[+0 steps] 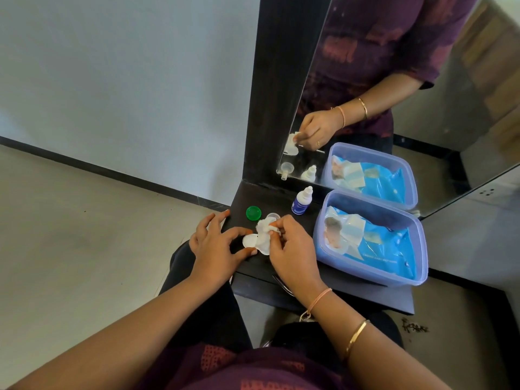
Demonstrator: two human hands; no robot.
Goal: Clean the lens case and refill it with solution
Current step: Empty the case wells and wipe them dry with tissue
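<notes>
1. Left hand [216, 246] pinched the white lens case [249, 241] between thumb and index finger. The other fingers were spread and raised off the surface.
2. Right hand [292, 249] had its fingertips curled round a crumpled white tissue [264, 230], pressing it onto the right part of the case. That part was hidden under the tissue, so I could not tell whether it was capped.
3. The case sat on the dark shelf [253, 192] near its front edge, between the two hands. The left well was visible.
4. A green cap [253, 213] lay flat on the shelf just behind the case, apart from it.
5. A clear round piece [272, 215] sat beside the green cap, partly hidden by the tissue. I could not tell what it was.
6. The solution bottle [300, 201], white with a blue label, stood upright further back with its cap on.
7. A clear plastic container [319, 243] stood to the right of the bottle with no lid on. A blue wipes pack [374, 243] lay inside.
8. A mirror [365, 66] stood at the back of the shelf, reflecting the bottle, the container and one hand.
9. The right wrist carried a pink band [319, 298] and a gold bangle [356, 336].
</notes>
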